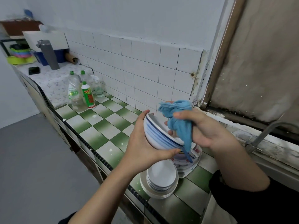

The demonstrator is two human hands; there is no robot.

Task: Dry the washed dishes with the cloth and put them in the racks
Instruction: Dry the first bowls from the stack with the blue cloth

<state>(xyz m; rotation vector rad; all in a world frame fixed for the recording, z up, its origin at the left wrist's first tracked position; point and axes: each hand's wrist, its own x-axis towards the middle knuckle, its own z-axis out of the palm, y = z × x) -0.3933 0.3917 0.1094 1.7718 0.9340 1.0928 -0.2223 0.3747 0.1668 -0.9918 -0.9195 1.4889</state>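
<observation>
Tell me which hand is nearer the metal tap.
Right. The right hand, gripping the blue cloth, is left of the tap; the left hand, holding the striped bowl, is farther left.

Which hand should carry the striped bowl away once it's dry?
Left, probably. The left hand grips the striped bowl round its outside, while the right hand is busy holding the blue cloth against the bowl's inside.
</observation>
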